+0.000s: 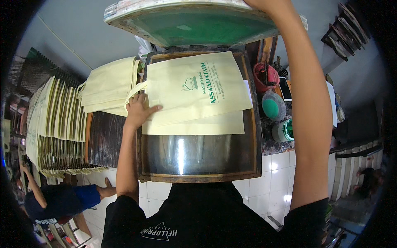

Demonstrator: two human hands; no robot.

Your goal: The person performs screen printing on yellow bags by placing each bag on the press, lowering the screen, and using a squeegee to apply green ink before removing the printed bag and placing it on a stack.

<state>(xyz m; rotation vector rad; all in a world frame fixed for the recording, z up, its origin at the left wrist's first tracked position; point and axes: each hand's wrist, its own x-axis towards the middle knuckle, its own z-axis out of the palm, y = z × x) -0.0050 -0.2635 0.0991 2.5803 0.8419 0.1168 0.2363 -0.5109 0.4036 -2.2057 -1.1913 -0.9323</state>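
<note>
As the left hand (139, 110), thumb spread wide from the fingers, touches the handle end of a printed cream bag (171, 93) lying on a framed glass board (223, 153), the right hand (266, 4) meets the edge of a raised green screen (223, 31), its grip cut off and impossible to tell. At right, a white tub (279, 133) contains green colour, a red tub (262, 85) holds something dark, and a green-centred dish or lid (271, 108) sits between them.
</note>
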